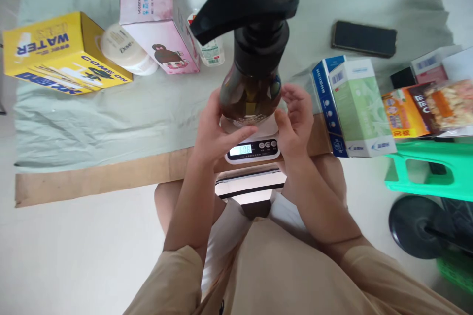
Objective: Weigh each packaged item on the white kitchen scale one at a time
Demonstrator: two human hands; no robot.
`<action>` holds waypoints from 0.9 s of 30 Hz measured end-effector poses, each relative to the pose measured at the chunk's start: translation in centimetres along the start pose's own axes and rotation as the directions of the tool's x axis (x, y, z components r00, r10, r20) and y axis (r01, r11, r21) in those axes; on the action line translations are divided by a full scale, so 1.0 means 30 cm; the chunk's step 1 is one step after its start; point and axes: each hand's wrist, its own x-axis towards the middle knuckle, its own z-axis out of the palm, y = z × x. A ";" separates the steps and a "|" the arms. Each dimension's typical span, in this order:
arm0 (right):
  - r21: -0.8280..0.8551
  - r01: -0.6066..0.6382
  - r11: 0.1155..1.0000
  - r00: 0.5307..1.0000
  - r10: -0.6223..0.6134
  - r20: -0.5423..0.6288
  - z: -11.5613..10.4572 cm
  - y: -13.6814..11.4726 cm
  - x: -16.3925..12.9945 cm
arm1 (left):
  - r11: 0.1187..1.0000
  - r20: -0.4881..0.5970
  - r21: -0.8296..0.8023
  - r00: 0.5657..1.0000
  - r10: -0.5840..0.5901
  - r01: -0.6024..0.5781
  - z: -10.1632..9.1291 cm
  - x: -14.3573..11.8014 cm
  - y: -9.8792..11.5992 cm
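Note:
A dark brown bottle (250, 93) with a black pump head stands upright on a small white kitchen scale (252, 149), whose display is lit. My left hand (214, 130) lies against the bottle's left side, thumb reaching under its base. To the bottle's right, my right hand (295, 118) hovers with fingers spread, close to the glass but apparently not gripping it. The scale sits at the near edge of the table (92, 108).
On the green cloth lie a yellow box (59, 54), a white jar (125, 51), a pink box (158, 24), a clear bottle (199, 10), a black phone (364, 38), a blue-green box (354, 108) and snack packs (428, 103). A green stool (424, 170) stands at the right.

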 end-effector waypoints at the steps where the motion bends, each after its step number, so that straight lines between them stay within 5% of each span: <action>1: -0.007 -0.001 1.000 1.000 0.001 -0.004 -0.003 -0.011 0.000 | 1.000 -0.020 -0.015 1.000 0.002 -0.002 0.004 0.003 0.010; 7: -0.046 0.083 0.996 0.996 -0.085 -0.037 -0.068 -0.095 -0.004 | 1.000 -0.097 -0.006 0.995 -0.006 0.005 0.018 0.022 0.075; 12: -0.112 0.094 0.989 0.994 -0.100 -0.049 -0.205 -0.249 0.002 | 0.996 -0.147 0.088 0.989 0.035 -0.022 0.043 0.005 0.138; 17: -0.187 0.198 0.962 0.978 -0.205 -0.023 -0.369 -0.449 0.029 | 0.987 0.034 0.117 0.994 0.108 -0.112 0.084 -0.045 0.209; 22: -0.350 0.249 0.903 0.959 -0.178 0.222 -0.481 -0.567 0.012 | 0.962 0.195 0.135 0.959 0.207 -0.236 0.129 -0.089 0.261; 27: -0.483 0.399 0.779 0.889 -0.201 0.412 -0.516 -0.632 -0.002 | 0.932 0.301 0.139 0.911 0.282 -0.334 0.170 -0.106 0.296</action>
